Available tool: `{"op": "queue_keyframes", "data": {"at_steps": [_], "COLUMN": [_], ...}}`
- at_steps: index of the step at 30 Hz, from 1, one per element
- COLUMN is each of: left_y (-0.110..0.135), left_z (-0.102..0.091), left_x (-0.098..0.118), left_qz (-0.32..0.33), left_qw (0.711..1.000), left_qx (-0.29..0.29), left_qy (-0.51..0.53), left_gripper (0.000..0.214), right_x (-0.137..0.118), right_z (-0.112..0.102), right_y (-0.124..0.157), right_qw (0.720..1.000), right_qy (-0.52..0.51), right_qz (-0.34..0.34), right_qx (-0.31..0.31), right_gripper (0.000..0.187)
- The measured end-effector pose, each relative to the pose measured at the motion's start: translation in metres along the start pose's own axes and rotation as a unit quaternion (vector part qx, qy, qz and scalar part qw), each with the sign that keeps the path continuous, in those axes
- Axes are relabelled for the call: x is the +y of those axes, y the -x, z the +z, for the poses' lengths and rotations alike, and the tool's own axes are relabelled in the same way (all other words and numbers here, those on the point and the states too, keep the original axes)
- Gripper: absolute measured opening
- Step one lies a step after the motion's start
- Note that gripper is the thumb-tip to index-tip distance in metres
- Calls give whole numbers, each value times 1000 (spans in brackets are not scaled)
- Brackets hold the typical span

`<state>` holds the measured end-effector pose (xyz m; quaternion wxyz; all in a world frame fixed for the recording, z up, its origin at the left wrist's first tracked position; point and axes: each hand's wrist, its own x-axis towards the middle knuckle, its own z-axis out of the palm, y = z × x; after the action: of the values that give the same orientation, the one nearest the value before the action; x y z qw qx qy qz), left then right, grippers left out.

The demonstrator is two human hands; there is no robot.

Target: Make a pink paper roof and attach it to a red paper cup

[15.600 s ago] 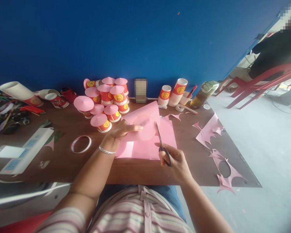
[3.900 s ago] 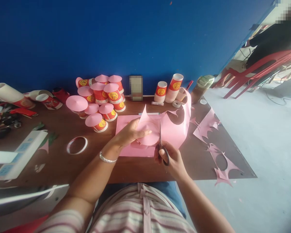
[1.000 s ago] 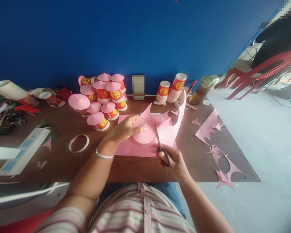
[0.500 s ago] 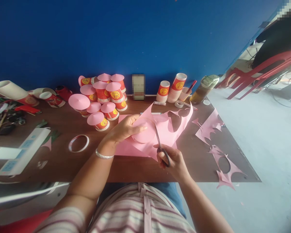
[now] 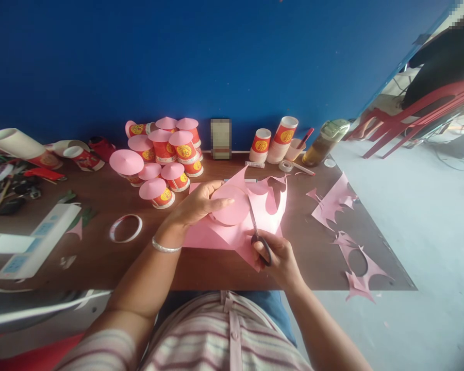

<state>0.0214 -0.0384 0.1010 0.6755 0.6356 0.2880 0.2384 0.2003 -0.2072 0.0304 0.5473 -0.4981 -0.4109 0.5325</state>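
My left hand (image 5: 195, 206) pinches a pink paper sheet (image 5: 270, 211) at a partly cut circle (image 5: 230, 205), held just above the brown table (image 5: 100, 257). My right hand (image 5: 275, 256) grips dark-handled scissors (image 5: 255, 230), whose blades reach up along the circle's right edge. More flat pink paper (image 5: 203, 237) lies under the lifted sheet. The sheet's far right part has round holes cut in it.
Several red cups topped with pink cones (image 5: 164, 154) stand behind my left hand. Stacked red cups (image 5: 280, 136), a tape roll (image 5: 285, 165) and a bottle (image 5: 325, 141) sit at the back right. A tape ring (image 5: 126, 228) and white box (image 5: 34, 242) lie left. Pink scraps (image 5: 346, 226) are at the right.
Over the last second the sheet turned in my left hand; its holed right flap swung out, then drew back in. A corner now hangs under my right hand. The scissors stayed at the circle's edge.
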Motion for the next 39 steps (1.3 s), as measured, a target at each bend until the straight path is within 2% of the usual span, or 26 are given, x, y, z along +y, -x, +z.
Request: {"op": "queue_keyframes", "data": {"at_steps": [9,19,28,39], "left_y": [-1,0,1,-1], "left_z": [-3,-1,-2,-5], "left_x": [-5,-1,1,0], "left_qz": [-15,-17,1,-1], "left_qw": [999,999,997,996], "left_qx": [30,2,30,5], "left_qy": [-25,-37,-71,-90], "left_gripper": [27,33,36,38], "right_x": [-1,-9,-14,-16], "right_z": [0,-4,-5,-7], "right_y": [0,-7,-8,-5], "right_qw": [1000,999,997,996], "right_qy": [4,36,81,91], "right_qz": [3,-19,1,19], "right_qx": [1,-6,-4,-3], "right_gripper": [43,34,31,34]}}
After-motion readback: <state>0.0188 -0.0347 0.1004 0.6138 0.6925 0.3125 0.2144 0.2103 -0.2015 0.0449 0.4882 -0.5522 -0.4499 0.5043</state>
